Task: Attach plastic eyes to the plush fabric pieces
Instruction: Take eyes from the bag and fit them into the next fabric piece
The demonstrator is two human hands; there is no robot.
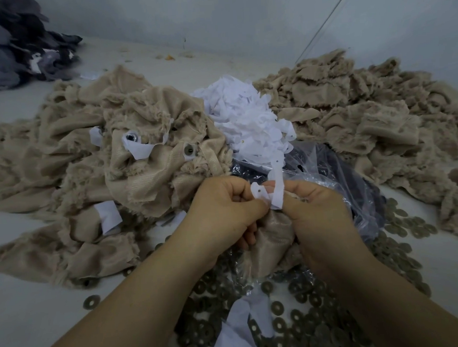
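- Left hand [224, 208] grips the beige plush fabric piece [272, 240]; hold it taut.
- Right hand [312, 206] pinches the punched white paper strip [275, 189]; align its hole first.

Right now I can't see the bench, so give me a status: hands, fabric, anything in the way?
Left hand, right hand both gripping tan fabric piece, pinching white strip. Eye not visible. Plastic bag, washers crowd underneath.
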